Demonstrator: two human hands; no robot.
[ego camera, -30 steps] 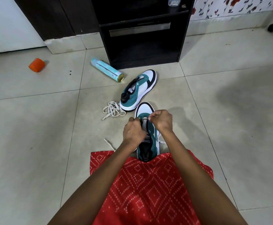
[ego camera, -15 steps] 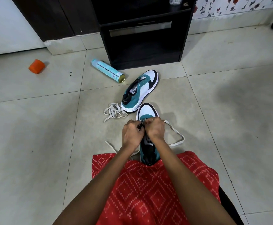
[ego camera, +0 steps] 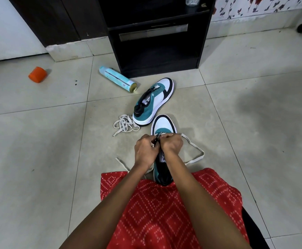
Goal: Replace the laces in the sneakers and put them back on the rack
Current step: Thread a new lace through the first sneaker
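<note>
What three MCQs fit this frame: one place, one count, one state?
1. The lace bundle lies: A) left of the far sneaker's heel B) inside the rack C) on the can.
2. Sneakers on the floor: A) one B) two C) three.
3. The right hand: A) lies flat on the floor B) grips the can C) pinches a lace.

1 A: the bundle sits on the tile beside that heel.
2 B: the far one, plus the near sneaker under the right hand.
3 C: its fingers close on the lace that loops out to the right.
</note>
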